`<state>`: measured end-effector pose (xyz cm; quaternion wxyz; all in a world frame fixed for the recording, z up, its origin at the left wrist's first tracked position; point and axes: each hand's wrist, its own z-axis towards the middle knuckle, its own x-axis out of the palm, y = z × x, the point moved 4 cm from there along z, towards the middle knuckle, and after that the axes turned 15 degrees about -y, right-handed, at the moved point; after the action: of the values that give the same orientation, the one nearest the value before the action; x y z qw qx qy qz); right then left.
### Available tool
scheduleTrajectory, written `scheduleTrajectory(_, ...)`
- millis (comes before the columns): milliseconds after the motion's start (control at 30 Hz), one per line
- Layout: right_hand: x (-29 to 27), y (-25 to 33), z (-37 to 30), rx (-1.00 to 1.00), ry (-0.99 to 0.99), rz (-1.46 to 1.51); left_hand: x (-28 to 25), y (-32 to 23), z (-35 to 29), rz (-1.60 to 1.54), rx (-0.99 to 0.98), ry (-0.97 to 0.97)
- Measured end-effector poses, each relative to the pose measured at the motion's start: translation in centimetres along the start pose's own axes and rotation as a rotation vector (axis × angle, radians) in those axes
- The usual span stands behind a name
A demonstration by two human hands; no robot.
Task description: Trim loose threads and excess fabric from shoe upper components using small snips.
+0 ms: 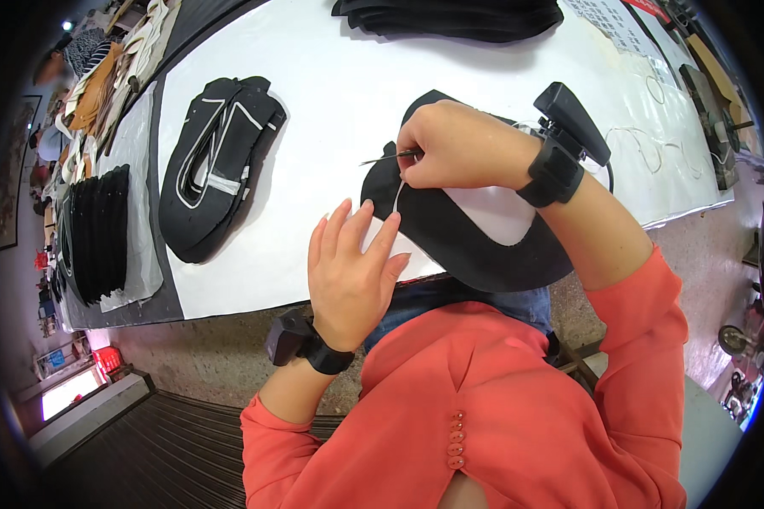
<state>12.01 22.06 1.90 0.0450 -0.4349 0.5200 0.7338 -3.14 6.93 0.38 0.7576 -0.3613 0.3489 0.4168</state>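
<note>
A black curved fabric piece (475,242) lies at the near edge of the white table (339,93). My right hand (458,148) is closed on a thin metal tool (382,158) whose tip points left over the piece's upper end. A white strip (398,197) hangs from those fingers. My left hand (352,271) rests flat, fingers apart, on the table just left of the piece, its fingertips touching the piece's edge. Both wrists wear black strapped devices.
A stack of black cut pieces with white edging (216,165) lies to the left. More black pieces (450,17) are piled at the far edge, and another row (98,233) at far left. White cords (654,144) lie at right. Concrete floor below.
</note>
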Motion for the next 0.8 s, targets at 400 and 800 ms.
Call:
scheduleTrajectory(400, 0.9, -1.5, 1.4, 0.039, -0.124, -0.132, -0.2, 0.1, 1.1, -0.037, 0.007, -0.005)
scheduleTrajectory(800, -0.3, -0.1, -2.8, -0.074, -0.357, -0.205, 1.9, 0.1, 4.4, -0.12, 0.174, 0.012)
